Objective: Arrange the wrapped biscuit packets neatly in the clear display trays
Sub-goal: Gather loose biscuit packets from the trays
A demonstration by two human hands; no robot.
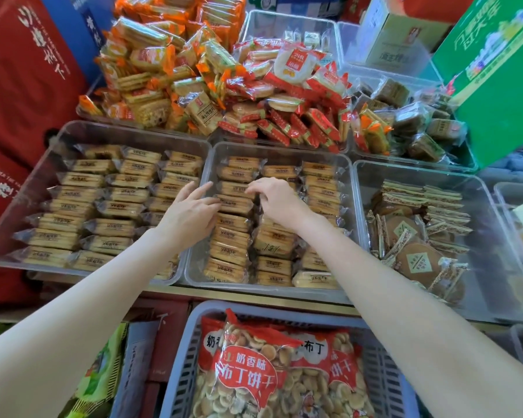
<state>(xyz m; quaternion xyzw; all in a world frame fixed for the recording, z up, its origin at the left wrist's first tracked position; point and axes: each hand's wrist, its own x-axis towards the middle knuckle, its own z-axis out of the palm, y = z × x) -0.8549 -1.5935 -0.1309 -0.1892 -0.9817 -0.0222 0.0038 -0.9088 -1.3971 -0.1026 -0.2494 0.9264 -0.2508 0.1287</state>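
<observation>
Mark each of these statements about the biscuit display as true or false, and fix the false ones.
1. Both hands work over the middle clear plastic tray. True.
2. The left hand is in the right-hand tray of round wafers. False: it rests on the tan wrapped biscuit packets in the middle tray's left column.
3. The right hand has its fingers curled down onto a packet. True.
4. The grey slotted plastic basket is empty. False: it holds red bags of small round biscuits.
5. The orange-wrapped packets lie in neat rows. False: they sit in a loose heap.
</observation>
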